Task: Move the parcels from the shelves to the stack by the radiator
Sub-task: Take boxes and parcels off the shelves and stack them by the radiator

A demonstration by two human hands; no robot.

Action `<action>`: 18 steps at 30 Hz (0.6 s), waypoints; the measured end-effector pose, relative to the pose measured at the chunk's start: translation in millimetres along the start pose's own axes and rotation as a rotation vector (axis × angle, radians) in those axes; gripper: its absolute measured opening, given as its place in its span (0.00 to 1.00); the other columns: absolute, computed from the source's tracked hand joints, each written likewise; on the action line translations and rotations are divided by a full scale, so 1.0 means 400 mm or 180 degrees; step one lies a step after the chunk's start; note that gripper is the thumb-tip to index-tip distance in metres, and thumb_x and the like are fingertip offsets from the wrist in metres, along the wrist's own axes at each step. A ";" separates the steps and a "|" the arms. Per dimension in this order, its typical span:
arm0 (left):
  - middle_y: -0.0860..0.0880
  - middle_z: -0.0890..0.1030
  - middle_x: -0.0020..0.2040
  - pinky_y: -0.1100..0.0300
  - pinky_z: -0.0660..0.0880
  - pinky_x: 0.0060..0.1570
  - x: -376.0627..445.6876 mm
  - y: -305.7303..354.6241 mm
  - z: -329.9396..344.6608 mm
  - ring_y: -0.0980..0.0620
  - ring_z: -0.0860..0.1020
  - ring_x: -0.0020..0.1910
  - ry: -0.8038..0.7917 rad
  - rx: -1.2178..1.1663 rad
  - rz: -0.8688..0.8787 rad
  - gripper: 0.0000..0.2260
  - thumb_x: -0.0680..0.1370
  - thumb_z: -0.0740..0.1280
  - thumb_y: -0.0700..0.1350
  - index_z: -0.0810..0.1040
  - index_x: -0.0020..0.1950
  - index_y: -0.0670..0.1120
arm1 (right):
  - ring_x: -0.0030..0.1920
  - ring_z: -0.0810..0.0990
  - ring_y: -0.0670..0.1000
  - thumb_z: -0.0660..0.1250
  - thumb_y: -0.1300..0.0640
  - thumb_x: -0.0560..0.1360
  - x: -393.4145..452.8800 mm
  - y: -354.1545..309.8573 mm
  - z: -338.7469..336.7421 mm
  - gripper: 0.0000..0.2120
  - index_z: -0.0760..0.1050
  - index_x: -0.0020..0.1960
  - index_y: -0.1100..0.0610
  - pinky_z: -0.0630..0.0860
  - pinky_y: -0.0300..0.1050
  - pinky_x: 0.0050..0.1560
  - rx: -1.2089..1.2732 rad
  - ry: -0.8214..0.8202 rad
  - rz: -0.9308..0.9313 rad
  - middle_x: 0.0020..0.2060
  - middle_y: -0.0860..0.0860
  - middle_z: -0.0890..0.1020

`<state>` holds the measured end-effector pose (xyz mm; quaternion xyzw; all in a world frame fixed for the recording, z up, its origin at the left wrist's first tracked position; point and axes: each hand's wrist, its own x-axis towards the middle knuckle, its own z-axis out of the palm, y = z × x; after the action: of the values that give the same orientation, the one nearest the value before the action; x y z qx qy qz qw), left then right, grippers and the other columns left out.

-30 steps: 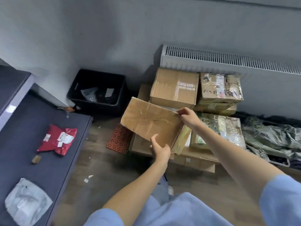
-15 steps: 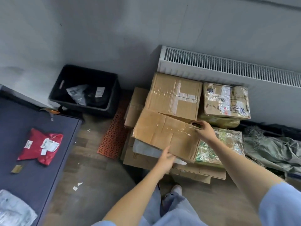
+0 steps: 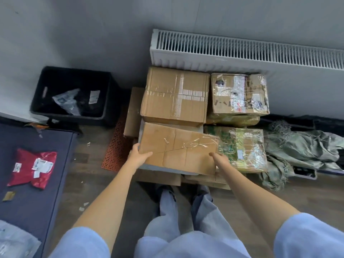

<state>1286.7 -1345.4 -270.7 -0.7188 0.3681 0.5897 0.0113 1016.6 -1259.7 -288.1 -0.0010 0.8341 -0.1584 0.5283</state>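
A flat brown cardboard box (image 3: 178,148) with clear tape lies on top of the parcel stack below the white radiator (image 3: 242,51). My left hand (image 3: 138,156) grips its near left corner, thumb on the top face. My right hand (image 3: 220,160) holds the near right edge, thumb on top and fingers hidden behind the box. Around it in the stack are a large brown box (image 3: 175,97), a film-wrapped box (image 3: 240,94) and a green film-wrapped parcel (image 3: 242,148). On the dark shelf surface (image 3: 46,202) at left lie a red parcel (image 3: 31,168) and a grey bag (image 3: 14,241).
A black crate (image 3: 109,101) with wrapped items stands against the wall at left. An orange perforated mat (image 3: 117,148) lies beside the stack. Crumpled green sacks (image 3: 301,148) lie on the floor to the right. My legs stand just in front of the stack.
The box has gone from tilted in the air down onto the stack, now lying flat. My right hand slid from its far corner to the near right edge, and I stepped closer.
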 end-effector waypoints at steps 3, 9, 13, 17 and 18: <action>0.45 0.69 0.69 0.53 0.67 0.54 -0.075 0.018 0.120 0.44 0.70 0.66 -0.0248 -0.0013 -0.0049 0.27 0.77 0.66 0.46 0.58 0.73 0.49 | 0.67 0.68 0.61 0.58 0.54 0.79 0.029 0.031 -0.146 0.23 0.64 0.70 0.64 0.66 0.53 0.65 0.0103 0.0361 -0.0111 0.68 0.60 0.70; 0.47 0.71 0.67 0.46 0.70 0.60 -0.189 0.117 0.456 0.45 0.72 0.63 -0.0968 -0.0037 0.0016 0.23 0.79 0.62 0.48 0.59 0.72 0.52 | 0.63 0.73 0.63 0.54 0.57 0.80 0.115 0.101 -0.511 0.19 0.70 0.65 0.67 0.69 0.46 0.52 0.0084 0.0929 -0.0243 0.63 0.64 0.74; 0.47 0.66 0.72 0.42 0.67 0.64 -0.155 0.205 0.591 0.44 0.66 0.70 -0.1068 -0.0253 -0.0018 0.25 0.80 0.62 0.48 0.57 0.74 0.52 | 0.65 0.69 0.63 0.54 0.56 0.79 0.209 0.070 -0.642 0.20 0.67 0.69 0.62 0.69 0.54 0.62 0.0067 0.0960 -0.0268 0.67 0.61 0.70; 0.47 0.64 0.74 0.43 0.64 0.66 -0.096 0.246 0.622 0.43 0.64 0.72 -0.0674 -0.0499 0.0053 0.23 0.81 0.59 0.46 0.57 0.75 0.50 | 0.69 0.64 0.61 0.53 0.56 0.80 0.271 0.021 -0.637 0.21 0.62 0.72 0.56 0.67 0.61 0.64 0.0047 0.0492 -0.0294 0.71 0.56 0.65; 0.47 0.63 0.74 0.45 0.63 0.67 -0.087 0.244 0.622 0.44 0.63 0.72 -0.0601 -0.0508 0.0111 0.23 0.82 0.58 0.45 0.56 0.76 0.50 | 0.70 0.63 0.60 0.53 0.56 0.80 0.283 0.019 -0.624 0.22 0.60 0.74 0.56 0.66 0.60 0.64 0.0037 0.0341 -0.0333 0.72 0.55 0.63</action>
<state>1023.8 -1286.4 -275.9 -0.6522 0.3298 0.6822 -0.0216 747.9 -1206.0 -292.2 -0.0330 0.8591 -0.1904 0.4739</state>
